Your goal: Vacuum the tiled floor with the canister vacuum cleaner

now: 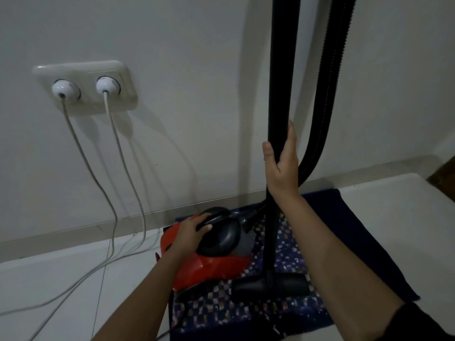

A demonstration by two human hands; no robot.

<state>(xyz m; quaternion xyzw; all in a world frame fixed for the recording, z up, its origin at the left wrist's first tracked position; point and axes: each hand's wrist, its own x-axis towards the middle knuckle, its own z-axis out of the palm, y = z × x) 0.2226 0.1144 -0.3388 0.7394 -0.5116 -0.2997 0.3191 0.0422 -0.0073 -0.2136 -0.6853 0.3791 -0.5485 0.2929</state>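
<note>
- Forearms fill the bottom of view; dark sleeve (418,323) on my right arm nearest the lens.
- Left hand (194,228) is down on the vac (209,257), fingers curled over its black carry handle (216,217) – looks like a closed grip, thumb side hidden.
- Right hand (280,163) is up on the wand (278,119), which stands upright. Palm flat against the tube, thumb on the left side, fingers laid along the right; loosely cupping, not a tight fist.
- Vac is red w/ a dark round lid, sitting on a patterned mat (270,313) by the wall, skirting just behind.
- Floor head (273,286) rests on the mat too, just beside the vac's front.
- Hose (327,94) hangs down right of the wand and curves in behind my right hand toward the vac.
- Wall socket (86,87) has 2 white plugs in, cables trailing to the floor (61,279). Can't tell if either is the vac's.
- Step, as I read it: setup – getting the vac and wand off the mat, no cleaning done yet.
- Next: lift by the handle, keep the wand steady, set both on bare tile; check power and switch on.
- Watch: hose slack and the loose cables near my left side could snag.
</note>
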